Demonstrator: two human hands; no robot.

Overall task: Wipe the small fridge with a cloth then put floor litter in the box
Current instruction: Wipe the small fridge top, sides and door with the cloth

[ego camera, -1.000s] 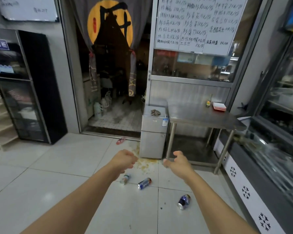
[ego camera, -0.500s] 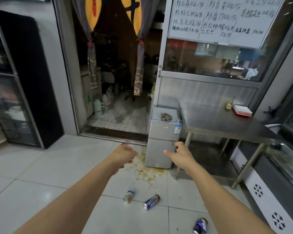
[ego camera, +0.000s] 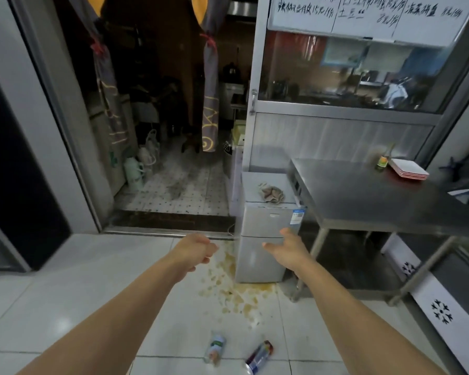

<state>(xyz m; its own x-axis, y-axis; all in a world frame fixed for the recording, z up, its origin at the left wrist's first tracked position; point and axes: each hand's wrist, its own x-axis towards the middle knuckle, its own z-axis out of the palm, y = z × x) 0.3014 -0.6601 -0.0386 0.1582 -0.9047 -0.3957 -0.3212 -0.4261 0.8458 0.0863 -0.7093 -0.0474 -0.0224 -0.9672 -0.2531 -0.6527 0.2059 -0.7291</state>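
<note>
The steel table (ego camera: pixel 377 196) took up the right of the room, and its near left leg stood just beside the small fridge (ego camera: pixel 266 239), which was tucked against the table's left end. That tight fit looked to me like the first trouble: anyone wiping the fridge's right side could knock an elbow on the table edge, or jolt the stacked plates (ego camera: pixel 409 170) and the little bottle (ego camera: pixel 382 161) at its far end.

The yellowish spill (ego camera: pixel 236 290) spread over the tiles in front of the fridge, from its base out toward the near floor. I judged it the likeliest hazard, since a foot planted there to reach the fridge top could slide.

The cloth (ego camera: pixel 271 192) lay crumpled on the fridge top, toward its right edge, untouched. A careless grab could have dragged it off the back.

Both arms were stretched forward, nothing in either hand. The left hand (ego camera: pixel 194 251) hung over the floor left of the fridge, fingers loosely curled. The right hand (ego camera: pixel 287 249) was spread with fingers relaxed, in front of the fridge door and well short of the cloth.

Nearest of all, a small plastic bottle (ego camera: pixel 215 347) and a can (ego camera: pixel 259 355) lay on their sides on the tiles, side by side, easy to step on and roll. No box was in sight.
</note>
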